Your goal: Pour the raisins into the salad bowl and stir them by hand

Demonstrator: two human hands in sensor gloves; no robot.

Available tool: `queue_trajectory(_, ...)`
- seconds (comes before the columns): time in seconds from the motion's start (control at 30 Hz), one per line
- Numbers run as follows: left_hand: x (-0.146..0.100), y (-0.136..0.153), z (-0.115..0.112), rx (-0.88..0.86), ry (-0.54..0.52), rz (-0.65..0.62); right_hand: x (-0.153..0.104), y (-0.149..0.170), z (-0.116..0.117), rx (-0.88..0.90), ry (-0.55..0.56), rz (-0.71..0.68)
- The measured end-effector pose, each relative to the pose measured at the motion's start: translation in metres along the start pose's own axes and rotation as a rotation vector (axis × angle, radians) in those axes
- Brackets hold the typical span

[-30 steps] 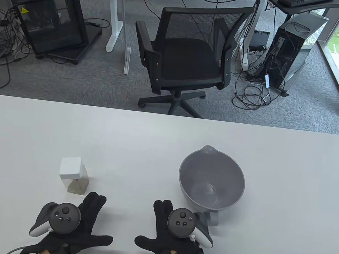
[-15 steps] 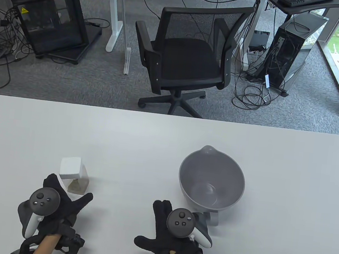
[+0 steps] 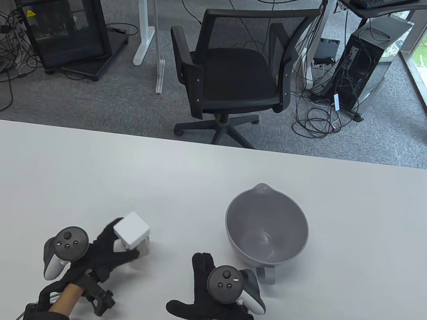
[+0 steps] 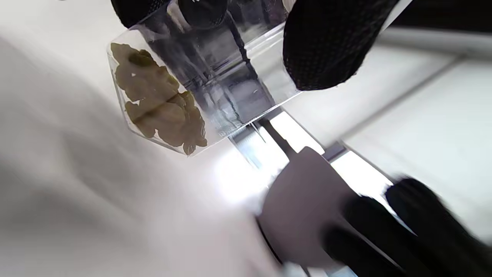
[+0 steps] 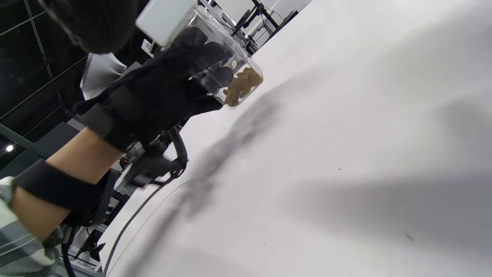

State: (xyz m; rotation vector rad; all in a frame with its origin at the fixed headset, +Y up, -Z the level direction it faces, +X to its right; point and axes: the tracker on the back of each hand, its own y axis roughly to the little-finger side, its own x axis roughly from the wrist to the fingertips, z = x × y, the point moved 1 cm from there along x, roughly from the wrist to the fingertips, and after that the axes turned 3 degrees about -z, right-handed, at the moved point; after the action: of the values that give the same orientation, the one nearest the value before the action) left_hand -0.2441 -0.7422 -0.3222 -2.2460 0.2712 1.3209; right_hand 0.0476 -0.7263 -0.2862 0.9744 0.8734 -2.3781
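A clear raisin container (image 3: 136, 237) with a white lid (image 3: 132, 229) is gripped by my left hand (image 3: 121, 244), fingers on one side and thumb on the other. In the right wrist view the container (image 5: 215, 54) hangs tilted just above the table, held by the left hand (image 5: 165, 92), with pale raisins (image 5: 242, 86) at its lower end. The left wrist view shows the raisins (image 4: 161, 100) against the container's bottom, under my fingers (image 4: 326, 46). The grey salad bowl (image 3: 231, 208) stands empty to the right. My right hand (image 3: 191, 288) lies flat on the table beside the bowl's handle (image 3: 267, 276).
The white table (image 3: 81, 168) stretches far and left of the hands. A black office chair (image 3: 231, 73) stands beyond the table's far edge. The blurred bowl (image 4: 303, 204) and my right glove (image 4: 403, 231) show in the left wrist view.
My left hand reached forward to the container, gripped it, lifted it and carried it right toward the bowl. The right hand and the bowl stayed where they were.
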Motion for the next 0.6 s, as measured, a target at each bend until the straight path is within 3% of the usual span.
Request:
queue_trajectory(0.07,-0.006,-0.018,-0.029,-0.030,0.206,-0.050,-0.004,-0.016,-0.004,0.025,0.071,-0.055)
queue_trajectory(0.13,-0.011,-0.026,-0.055,0.013,0.263,-0.071,-0.005,-0.044,-0.007,-0.067,0.126,-0.100)
queue_trajectory(0.2,-0.010,-0.031,-0.069,0.086,0.279,-0.055,-0.003,-0.076,-0.007,-0.284,0.195,-0.070)
queue_trajectory(0.27,-0.008,-0.036,-0.073,0.148,0.226,-0.062,0.005,-0.101,-0.002,-0.477,0.221,0.069)
queue_trajectory(0.33,-0.009,-0.042,-0.069,0.135,0.102,-0.062,0.022,-0.120,0.006,-0.755,0.103,0.235)
queue_trajectory(0.37,-0.011,-0.042,-0.066,0.134,0.071,-0.062,0.026,-0.127,0.008,-0.832,0.113,0.238)
queue_trajectory(0.4,-0.013,-0.040,-0.062,0.146,0.030,-0.057,0.030,-0.137,0.009,-0.888,0.127,0.121)
queue_trajectory(0.43,-0.013,-0.037,-0.058,0.145,0.027,-0.061,0.033,-0.143,0.012,-0.865,0.060,0.001)
queue_trajectory(0.47,-0.015,-0.032,-0.055,0.092,0.060,-0.075,0.035,-0.149,0.014,-0.826,-0.131,-0.145)
queue_trajectory(0.5,-0.017,-0.031,-0.054,0.069,0.067,-0.077,0.033,-0.154,0.010,-0.811,-0.174,-0.187)
queue_trajectory(0.57,-0.018,-0.030,-0.053,0.077,0.067,-0.064,0.031,-0.155,0.001,-0.676,-0.148,-0.239)
queue_trajectory(0.6,-0.017,-0.030,-0.054,0.065,0.068,-0.062,0.032,-0.151,-0.004,-0.538,-0.089,-0.179)
